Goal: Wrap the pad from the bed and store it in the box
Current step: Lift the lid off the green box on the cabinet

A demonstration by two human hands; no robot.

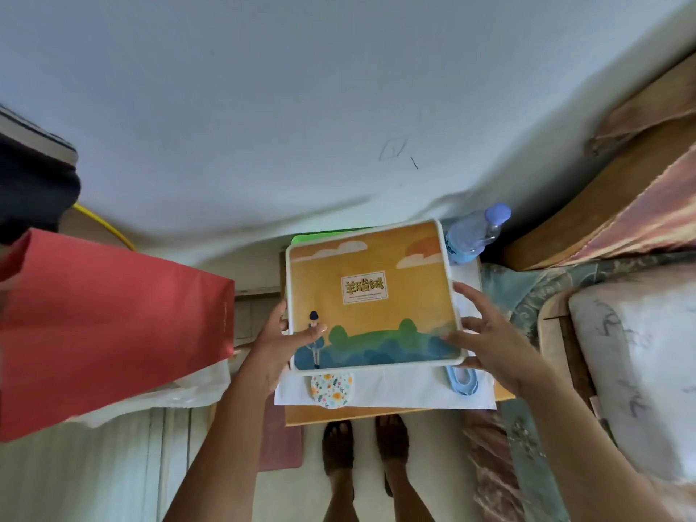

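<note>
A flat box [371, 295] with an orange sky, white clouds, green hills and a label in the middle is held over a small wooden table [376, 411]. My left hand [280, 346] grips its left edge, thumb on the printed top. My right hand [489, 340] grips its right edge near the lower corner. Under the box lies a white sheet [395, 389]. A round floral pad [331, 388] pokes out from below the box's near edge. A green edge [320, 237] shows behind the box.
A plastic water bottle [476, 233] stands behind the box at the right. A light blue looped item [463, 380] lies by my right hand. A red paper bag [105, 325] stands at the left. The bed [621, 352] is at the right, a white wall behind.
</note>
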